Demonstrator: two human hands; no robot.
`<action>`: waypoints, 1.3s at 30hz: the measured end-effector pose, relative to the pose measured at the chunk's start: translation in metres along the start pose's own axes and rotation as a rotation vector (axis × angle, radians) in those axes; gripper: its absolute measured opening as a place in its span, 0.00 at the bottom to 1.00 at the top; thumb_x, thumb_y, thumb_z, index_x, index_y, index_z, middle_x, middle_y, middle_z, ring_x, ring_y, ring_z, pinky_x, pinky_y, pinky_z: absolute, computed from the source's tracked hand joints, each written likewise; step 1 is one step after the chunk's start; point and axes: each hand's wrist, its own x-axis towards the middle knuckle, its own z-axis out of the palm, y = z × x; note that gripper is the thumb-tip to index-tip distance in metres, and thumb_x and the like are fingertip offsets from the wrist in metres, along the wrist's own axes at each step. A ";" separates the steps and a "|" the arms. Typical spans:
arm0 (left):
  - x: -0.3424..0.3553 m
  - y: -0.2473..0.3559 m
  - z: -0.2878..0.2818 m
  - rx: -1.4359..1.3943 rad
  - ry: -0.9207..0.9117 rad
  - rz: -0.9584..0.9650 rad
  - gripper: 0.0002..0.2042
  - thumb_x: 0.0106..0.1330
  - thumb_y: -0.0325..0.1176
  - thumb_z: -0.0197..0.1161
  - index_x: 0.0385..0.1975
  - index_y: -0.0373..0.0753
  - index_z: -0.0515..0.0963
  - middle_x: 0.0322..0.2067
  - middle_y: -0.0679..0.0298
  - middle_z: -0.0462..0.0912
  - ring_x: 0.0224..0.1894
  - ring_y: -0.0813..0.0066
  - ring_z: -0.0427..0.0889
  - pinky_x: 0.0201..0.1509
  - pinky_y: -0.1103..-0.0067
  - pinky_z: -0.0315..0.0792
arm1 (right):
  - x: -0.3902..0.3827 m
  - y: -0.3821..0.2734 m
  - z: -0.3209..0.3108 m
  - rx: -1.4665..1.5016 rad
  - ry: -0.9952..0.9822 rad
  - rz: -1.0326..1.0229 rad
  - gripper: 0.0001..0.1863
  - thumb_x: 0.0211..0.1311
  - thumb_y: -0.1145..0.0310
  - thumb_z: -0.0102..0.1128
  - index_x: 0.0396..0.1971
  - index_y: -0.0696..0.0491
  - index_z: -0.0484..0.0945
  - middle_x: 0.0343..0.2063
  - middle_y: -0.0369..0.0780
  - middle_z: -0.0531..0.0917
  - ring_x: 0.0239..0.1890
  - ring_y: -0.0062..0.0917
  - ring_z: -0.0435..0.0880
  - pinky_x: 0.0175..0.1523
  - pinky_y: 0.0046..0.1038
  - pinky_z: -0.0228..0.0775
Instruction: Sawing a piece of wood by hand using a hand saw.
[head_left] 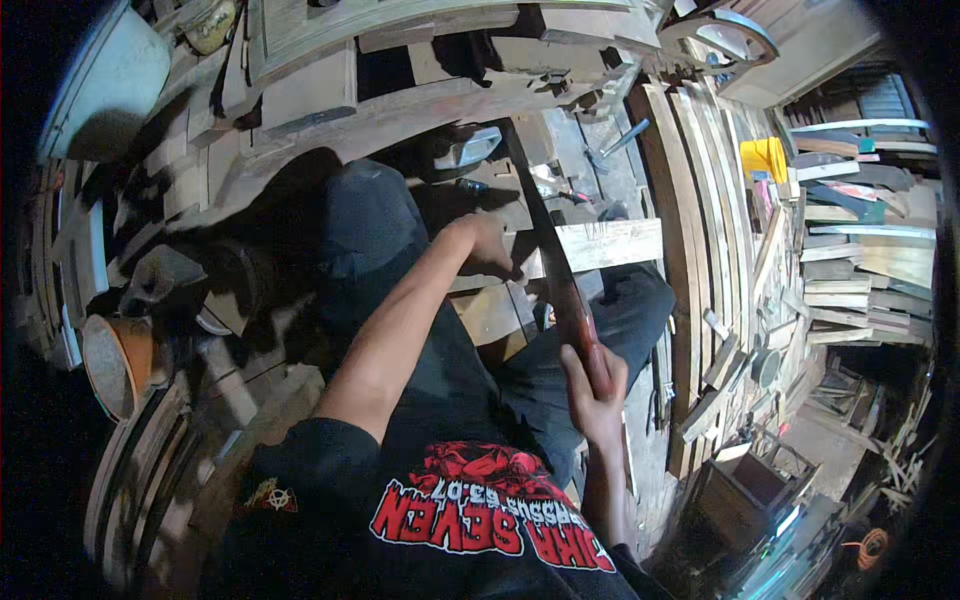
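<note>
The right hand [597, 385] has its fingers wrapped tight around the reddish handle of a long saw [560, 270]. The saw blade lies across a pale wood plank [612, 243]. The left hand [487, 245] presses flat on the plank, just beside the blade, fingers spread.
</note>
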 end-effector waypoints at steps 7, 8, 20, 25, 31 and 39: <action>-0.003 -0.005 0.003 -0.036 0.066 -0.032 0.42 0.37 0.54 0.79 0.52 0.31 0.79 0.48 0.42 0.84 0.48 0.49 0.85 0.55 0.64 0.78 | -0.043 -0.024 -0.017 -0.053 0.074 -0.003 0.16 0.67 0.66 0.65 0.23 0.59 0.73 0.15 0.32 0.68 0.21 0.15 0.63 0.26 0.25 0.56; 0.004 -0.014 0.004 -0.102 0.013 -0.009 0.43 0.36 0.54 0.80 0.53 0.30 0.78 0.48 0.41 0.83 0.50 0.49 0.85 0.55 0.64 0.78 | -0.025 -0.024 -0.011 0.010 0.066 0.055 0.16 0.67 0.66 0.65 0.23 0.59 0.73 0.15 0.32 0.67 0.21 0.14 0.63 0.25 0.25 0.55; -0.004 0.007 -0.016 -0.005 -0.066 -0.049 0.53 0.36 0.59 0.79 0.57 0.19 0.71 0.50 0.37 0.81 0.51 0.47 0.84 0.57 0.66 0.78 | -0.003 0.004 0.017 0.050 0.244 -0.127 0.14 0.67 0.68 0.65 0.25 0.60 0.75 0.17 0.33 0.69 0.23 0.16 0.65 0.28 0.25 0.61; -0.001 0.001 0.002 0.009 0.038 -0.003 0.50 0.36 0.59 0.79 0.55 0.23 0.74 0.47 0.37 0.82 0.50 0.46 0.84 0.55 0.65 0.79 | 0.006 0.012 0.012 -0.072 0.172 -0.300 0.11 0.67 0.70 0.63 0.28 0.61 0.77 0.18 0.35 0.73 0.25 0.16 0.69 0.31 0.25 0.63; 0.001 0.020 -0.019 0.075 -0.042 -0.062 0.45 0.37 0.59 0.78 0.50 0.27 0.79 0.46 0.42 0.84 0.47 0.48 0.85 0.53 0.66 0.80 | -0.002 0.018 0.006 -0.162 0.283 -0.399 0.09 0.65 0.70 0.66 0.31 0.62 0.79 0.19 0.33 0.72 0.27 0.14 0.71 0.31 0.22 0.63; -0.019 0.035 -0.030 -0.012 -0.041 -0.113 0.43 0.36 0.57 0.79 0.47 0.26 0.80 0.44 0.44 0.86 0.46 0.52 0.86 0.52 0.67 0.80 | -0.057 0.001 -0.037 -0.062 -0.019 0.206 0.10 0.64 0.69 0.66 0.34 0.62 0.81 0.17 0.36 0.74 0.24 0.15 0.71 0.29 0.24 0.63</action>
